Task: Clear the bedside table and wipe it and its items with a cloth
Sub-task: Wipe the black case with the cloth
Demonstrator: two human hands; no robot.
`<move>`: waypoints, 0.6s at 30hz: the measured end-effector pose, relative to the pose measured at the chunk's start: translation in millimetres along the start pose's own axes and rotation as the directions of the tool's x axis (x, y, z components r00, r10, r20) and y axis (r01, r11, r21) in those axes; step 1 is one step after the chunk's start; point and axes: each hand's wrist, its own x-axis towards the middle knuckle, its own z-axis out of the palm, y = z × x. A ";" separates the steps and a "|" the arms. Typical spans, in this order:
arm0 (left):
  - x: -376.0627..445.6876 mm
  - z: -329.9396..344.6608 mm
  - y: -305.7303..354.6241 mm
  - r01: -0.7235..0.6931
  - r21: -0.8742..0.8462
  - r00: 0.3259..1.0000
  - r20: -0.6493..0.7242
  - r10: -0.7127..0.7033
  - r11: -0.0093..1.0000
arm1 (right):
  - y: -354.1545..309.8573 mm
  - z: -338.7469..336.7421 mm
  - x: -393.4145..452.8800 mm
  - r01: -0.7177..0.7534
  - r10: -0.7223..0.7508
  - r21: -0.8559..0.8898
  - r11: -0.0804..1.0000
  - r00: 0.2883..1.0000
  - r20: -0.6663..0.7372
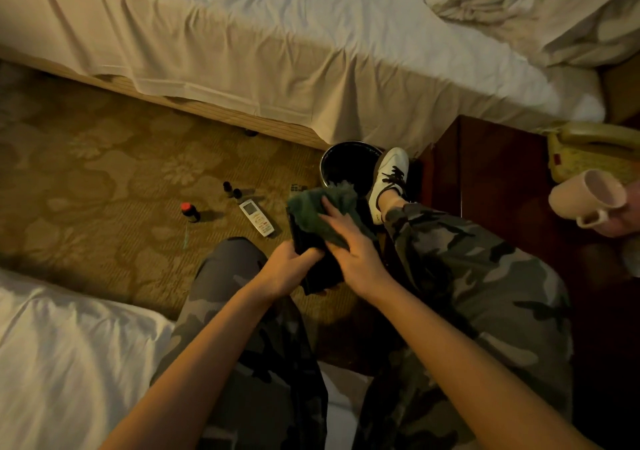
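Observation:
My left hand (289, 268) grips a flat black object (320, 275) between my knees. My right hand (353, 245) presses a dark green cloth (320, 209) onto the top of that object, fingers spread over the fabric. On the carpet to the left lie a white remote control (257, 217), a dark bottle with a red cap (189, 211) and two small dark bottles (231, 189). The dark wooden bedside table (491, 172) stands at the right with a pink mug (585, 198) and a beige telephone (595, 152) on it.
A black waste bin (341, 162) stands beside the table, with my white shoe (388, 179) against it. A bed with white sheets (277, 51) runs across the top. Another white bed (69, 363) is at the lower left. Patterned carpet (104, 172) lies between them.

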 end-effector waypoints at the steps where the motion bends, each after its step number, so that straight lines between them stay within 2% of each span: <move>1: -2.3 0.1 -2.9 -0.014 0.029 1.000 0.025 0.013 0.999 | 2.5 -6.9 6.3 -0.009 0.008 -0.025 1.000 0.998 -0.060; 4: -14.2 3.3 -6.5 -0.074 0.084 0.997 0.034 0.071 0.994 | 12.5 -25.8 26.8 -0.147 0.127 -0.063 0.987 0.960 -0.251; 7: -20.6 2.4 -2.3 -0.114 0.028 0.993 0.013 0.113 0.993 | 21.8 -34.3 33.9 -0.241 0.228 -0.003 0.971 0.921 -0.315; 11: -22.7 0.7 0.6 -0.144 -0.112 0.990 -0.020 0.143 0.983 | 19.2 -46.2 35.5 -0.300 0.401 0.332 0.894 0.866 -0.298; 18: -19.8 -1.2 3.6 -0.163 -0.311 0.968 -0.232 0.092 0.936 | 13.5 -48.8 32.6 -0.308 0.481 0.543 0.781 0.851 -0.209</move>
